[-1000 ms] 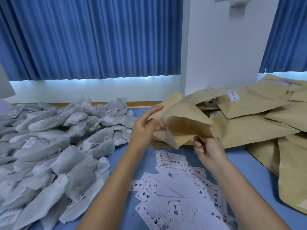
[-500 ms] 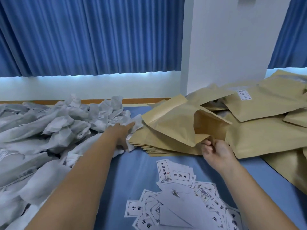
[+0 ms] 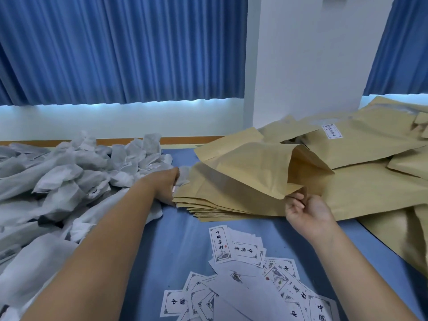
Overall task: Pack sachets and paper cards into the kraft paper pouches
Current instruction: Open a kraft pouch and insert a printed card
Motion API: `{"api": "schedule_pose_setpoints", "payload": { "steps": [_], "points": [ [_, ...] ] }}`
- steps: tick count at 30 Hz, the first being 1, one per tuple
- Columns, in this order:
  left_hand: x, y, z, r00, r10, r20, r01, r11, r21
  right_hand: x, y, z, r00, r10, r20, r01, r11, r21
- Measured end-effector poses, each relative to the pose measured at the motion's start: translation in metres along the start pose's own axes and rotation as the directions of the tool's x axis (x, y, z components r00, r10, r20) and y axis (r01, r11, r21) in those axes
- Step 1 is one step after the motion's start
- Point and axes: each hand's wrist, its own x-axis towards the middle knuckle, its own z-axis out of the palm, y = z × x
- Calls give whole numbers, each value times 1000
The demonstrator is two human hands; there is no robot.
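A kraft paper pouch lies on a stack of flat pouches, its mouth gaping toward the right. My right hand pinches the lower lip of that mouth. A big heap of white sachets fills the left of the table. My left hand reaches to the heap's right edge, fingers curled over a sachet beside the pouch stack; its fingertips are partly hidden. Printed paper cards lie scattered on the blue table in front of me.
More kraft pouches, one with a white label, are piled at the right and run down the right edge. A white pillar and blue curtains stand behind the table's far edge.
My left hand let go of the pouch and swung left to the sachet heap, then settled at its right edge. The right hand kept the pouch mouth, which sank onto the stack.
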Motion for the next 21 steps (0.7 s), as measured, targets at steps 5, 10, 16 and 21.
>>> {"api": "schedule_pose_setpoints", "payload": {
  "steps": [5, 10, 16, 21],
  "points": [
    [5, -13, 10, 987, -157, 43, 161, 983, -84, 2, 0, -3, 1000, 12, -15, -12, 1000, 18],
    [-7, -11, 6, 957, -206, 202, 234, 964, -126, 2, -1, -3, 1000, 0, -28, 2, 997, 81],
    [-36, -8, -12, 960, -184, 210, 243, 923, -300, -3, 4, 1, 1000, -16, -19, 18, 995, 100],
    [-28, -2, -24, 730, -633, -256, 197, 554, -809, -6, 6, 3, 1000, -7, -26, 9, 996, 93]
  ]
}}
